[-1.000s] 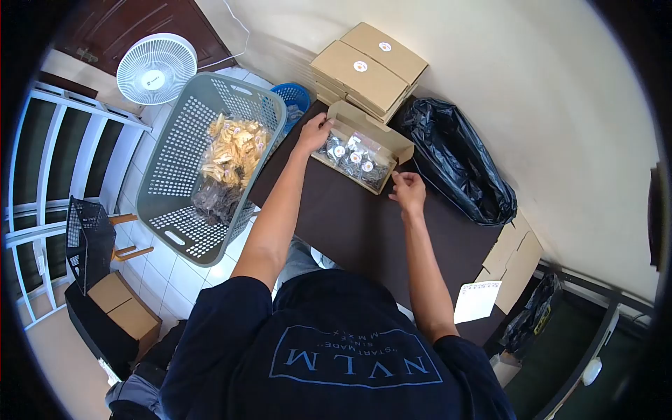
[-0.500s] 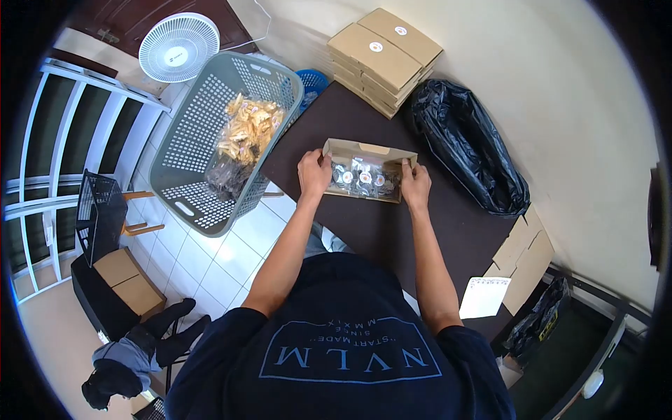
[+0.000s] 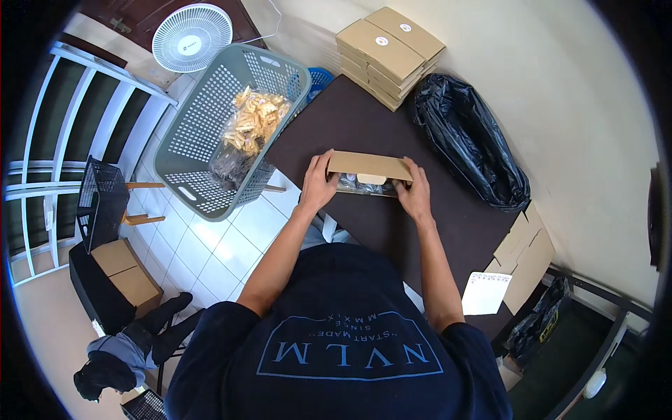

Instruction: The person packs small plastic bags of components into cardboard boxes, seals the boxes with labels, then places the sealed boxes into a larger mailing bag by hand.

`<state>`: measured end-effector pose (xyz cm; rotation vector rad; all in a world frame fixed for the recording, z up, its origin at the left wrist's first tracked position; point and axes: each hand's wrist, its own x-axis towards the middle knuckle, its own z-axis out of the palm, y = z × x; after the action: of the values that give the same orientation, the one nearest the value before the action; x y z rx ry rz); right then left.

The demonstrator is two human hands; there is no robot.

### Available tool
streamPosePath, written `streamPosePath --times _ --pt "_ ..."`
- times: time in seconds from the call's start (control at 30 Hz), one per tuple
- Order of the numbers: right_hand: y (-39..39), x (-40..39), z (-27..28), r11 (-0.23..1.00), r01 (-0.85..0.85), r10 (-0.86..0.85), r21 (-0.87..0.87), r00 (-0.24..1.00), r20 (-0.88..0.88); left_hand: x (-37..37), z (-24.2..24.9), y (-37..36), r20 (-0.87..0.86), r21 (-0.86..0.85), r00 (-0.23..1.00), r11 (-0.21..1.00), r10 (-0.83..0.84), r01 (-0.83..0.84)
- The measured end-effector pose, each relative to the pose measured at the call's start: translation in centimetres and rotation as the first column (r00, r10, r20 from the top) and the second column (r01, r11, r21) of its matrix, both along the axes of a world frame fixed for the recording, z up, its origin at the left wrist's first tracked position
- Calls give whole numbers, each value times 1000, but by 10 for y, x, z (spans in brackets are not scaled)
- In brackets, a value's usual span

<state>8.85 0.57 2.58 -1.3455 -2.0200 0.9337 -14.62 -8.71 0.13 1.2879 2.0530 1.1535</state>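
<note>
A small brown cardboard box [image 3: 371,164] stands on the dark table in front of me, its lid leaning down over the front with a tab at the edge. Through the remaining gap show clear plastic packets [image 3: 369,187] with dark contents. My left hand [image 3: 320,183] grips the box's left end, fingers at the lid corner. At the other end, my right hand [image 3: 416,194] holds the lid's corner and side, its thumb near the packets. Some fingertips are hidden behind the cardboard.
A grey-green basket [image 3: 175,164] with bagged yellowish snacks is at the left. Stacked cardboard boxes [image 3: 381,52] stand at the back, beside a container lined with a black bag [image 3: 469,140]. Flat cardboard and a white paper [image 3: 486,292] lie right. A person [image 3: 126,357] sits lower left.
The box's lid has swung from standing up at the back to leaning forward over the packets. Both hands have moved with it, still at the box's ends.
</note>
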Motion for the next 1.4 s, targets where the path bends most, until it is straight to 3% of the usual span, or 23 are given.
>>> streamPosePath --times 0.1,0.17,0.23,0.33,0.43,0.57,0.63,0.67,0.7,0.77,0.8,0.83,0.9,0.97,1.4 --pt "-11 13 1 994 -98 103 -40 985 138 0 1 -19 96 39 986 990 -138 135" --pt "-14 18 -2 988 -100 120 -120 978 169 2 -18 -31 -124 79 970 972 -212 222" --pt "-19 19 -1 985 -172 166 10 960 228 4 -24 -38 -103 34 973 977 -207 211" --pt "-17 13 17 953 -300 267 40 897 352 0 -25 -36 -207 -92 942 964 -264 250" --pt "-3 -2 16 924 -382 344 9 842 415 -2 -25 -31 -173 -181 945 952 -277 247" --pt "12 -22 7 853 -521 459 13 762 457 0 -28 -32 -213 -170 941 958 -264 230" --pt "19 -22 2 839 -543 506 -24 764 400 7 -17 -36 -23 -115 994 988 -105 101" --pt "23 -24 -1 823 -565 547 -55 764 342 9 -14 -39 -26 -111 995 989 -99 96" --pt "23 -26 0 820 -570 550 -50 761 343 11 -12 -44 -28 -139 1000 990 6 -10" --pt "18 -24 -2 860 -510 492 -17 819 296 15 -9 -45 -27 -172 993 978 118 -121" --pt "15 -25 -2 856 -517 499 -21 814 298 17 -5 -44 297 -282 937 954 187 -101" --pt "12 -26 -3 873 -487 466 -13 828 313 19 -4 -44 576 -377 771 925 272 -45" --pt "8 -28 -5 886 -464 442 -10 836 325 26 -25 -43 650 -281 734 960 196 -7" --pt "6 -28 -10 907 -420 405 7 879 253 38 -16 -36 790 -234 583 972 191 -1" --pt "0 -30 -13 941 -338 336 -38 907 255 38 -21 -20 770 -239 608 971 194 -7"
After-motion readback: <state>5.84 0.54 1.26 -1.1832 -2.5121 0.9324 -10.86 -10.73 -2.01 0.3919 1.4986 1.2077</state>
